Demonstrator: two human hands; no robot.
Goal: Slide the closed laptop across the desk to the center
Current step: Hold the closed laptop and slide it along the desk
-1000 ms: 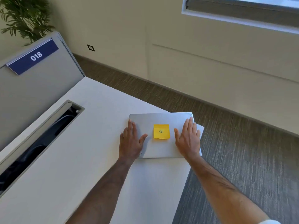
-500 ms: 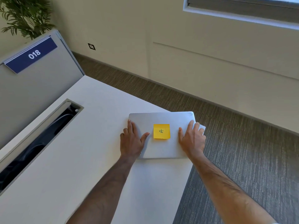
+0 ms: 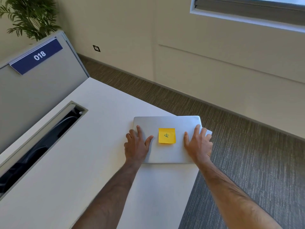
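A closed silver laptop (image 3: 166,153) lies at the far right corner of the white desk (image 3: 92,156), and its right end reaches the desk's edge. A yellow sticky note (image 3: 166,135) is stuck on the middle of its lid. My left hand (image 3: 136,145) rests on the laptop's left end, with some fingers on the lid and others down at its side. My right hand (image 3: 198,143) holds the right end, thumb on the lid and fingers curled over the edge.
A long open cable slot (image 3: 41,142) cuts into the desk on the left, in front of a grey partition (image 3: 33,93) bearing a blue "018" sign (image 3: 38,55). A potted plant (image 3: 31,15) stands behind the partition. Carpeted floor (image 3: 255,162) drops away right of the desk.
My right hand has shifted right from the lid to the laptop's right edge and curled its fingers over it. The left hand has barely moved, and the laptop stays in place.
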